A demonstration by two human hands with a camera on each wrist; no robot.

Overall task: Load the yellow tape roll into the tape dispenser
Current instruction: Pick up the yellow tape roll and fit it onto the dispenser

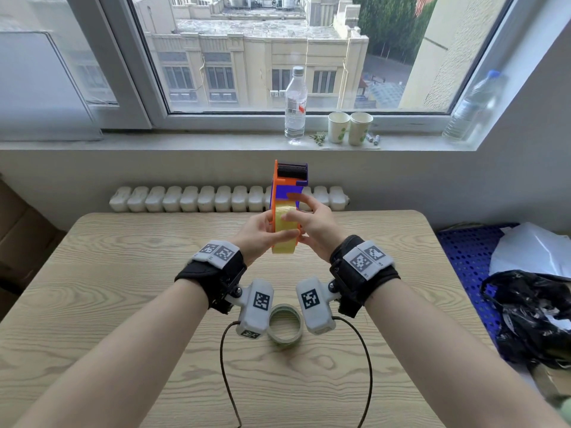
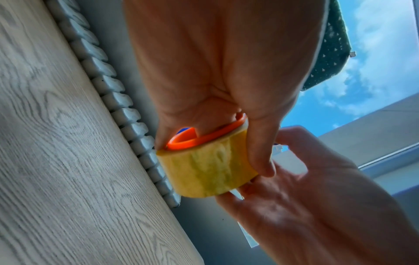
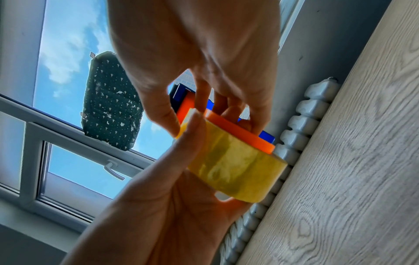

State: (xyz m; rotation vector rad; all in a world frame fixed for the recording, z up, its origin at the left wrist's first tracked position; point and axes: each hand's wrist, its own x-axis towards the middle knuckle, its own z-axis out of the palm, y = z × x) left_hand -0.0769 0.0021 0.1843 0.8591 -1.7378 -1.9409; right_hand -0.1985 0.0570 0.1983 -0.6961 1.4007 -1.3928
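From the head view, I've got the dispenser (image 1: 289, 193) up in the air over the table (image 1: 123, 273), orange and blue, its black roller end pointing up toward the window. The roll (image 1: 285, 233) sits at its lower end, between my two hands. My left hand (image 1: 259, 237) wraps the left side, thumb across the yellow tape; my right hand (image 1: 315, 225) is on the right side with fingers curled against roll and frame. Down on the table, near my wrists, lies a clear tape ring (image 1: 284, 327), and on the sill stand a bottle (image 1: 295, 106) and two cups (image 1: 349, 128). Left wrist view: my left fingers (image 2: 260, 154) clamp the roll (image 2: 208, 170) against the dispenser's orange rim (image 2: 204, 136), right palm (image 2: 306, 206) just beneath. Right wrist view: my right fingers (image 3: 256, 114) pinch over the orange edge (image 3: 240, 132) atop the roll (image 3: 235, 170), while my left thumb (image 3: 190, 136) presses its side.
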